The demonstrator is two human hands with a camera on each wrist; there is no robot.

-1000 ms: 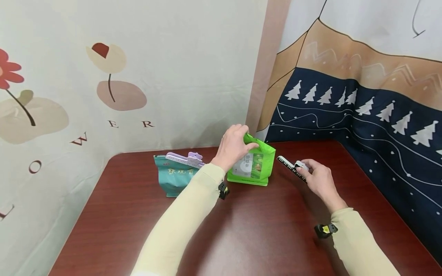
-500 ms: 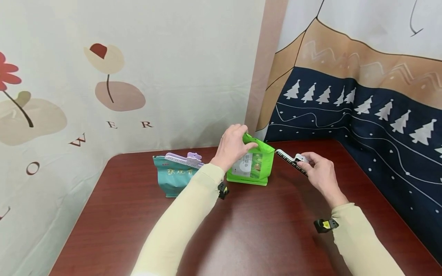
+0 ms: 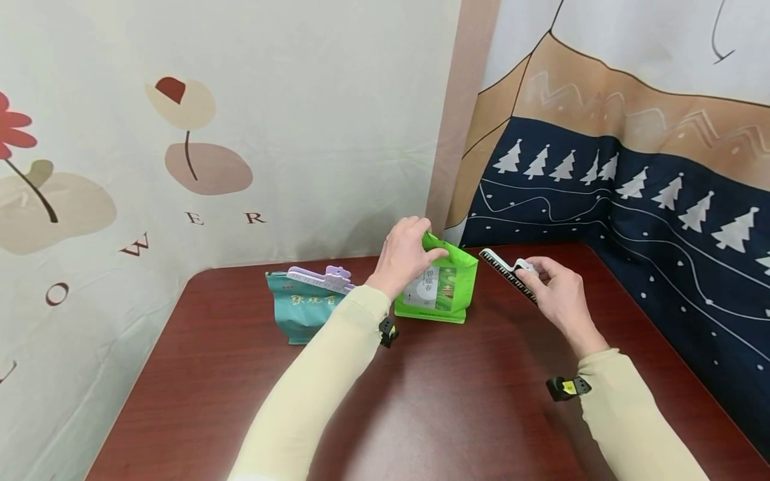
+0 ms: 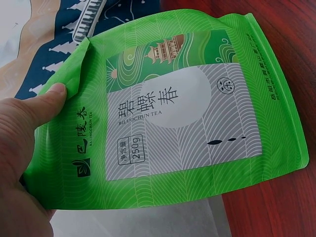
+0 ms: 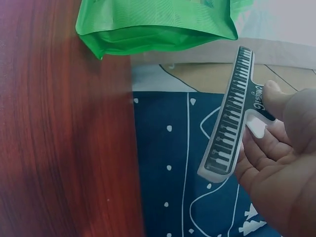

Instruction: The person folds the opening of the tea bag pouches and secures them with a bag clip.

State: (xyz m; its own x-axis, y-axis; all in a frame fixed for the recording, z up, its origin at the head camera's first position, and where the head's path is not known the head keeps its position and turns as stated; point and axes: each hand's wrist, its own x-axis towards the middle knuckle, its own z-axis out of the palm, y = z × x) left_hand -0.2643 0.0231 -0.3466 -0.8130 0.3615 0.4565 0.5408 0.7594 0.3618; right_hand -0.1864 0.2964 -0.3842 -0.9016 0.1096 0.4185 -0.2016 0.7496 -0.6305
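At the back of the table, a bright green tea bag (image 3: 462,284) stands on its base. My left hand (image 3: 402,259) grips its top edge, with the thumb (image 4: 49,101) across the front in the left wrist view. Apart from the bag, to its right, my right hand (image 3: 561,294) pinches the handle of a long bag clip (image 3: 498,265) patterned with piano keys. That clip (image 5: 231,116) is held above the table and tilted, its bar pointing toward the bag. The fingers behind the green bag are hidden.
A teal bag (image 3: 291,310) with a lilac clip (image 3: 315,277) along its top stands to the left, partly behind my left sleeve (image 3: 313,381). Cloth hangings, one pale (image 3: 337,133) and one navy (image 3: 541,200), border the reddish-brown table (image 3: 469,401) behind and at right.
My right hand has risen slightly with the piano-key clip, and the clip's far end now sits higher in the head view. The left hand and green bag have stayed in place.
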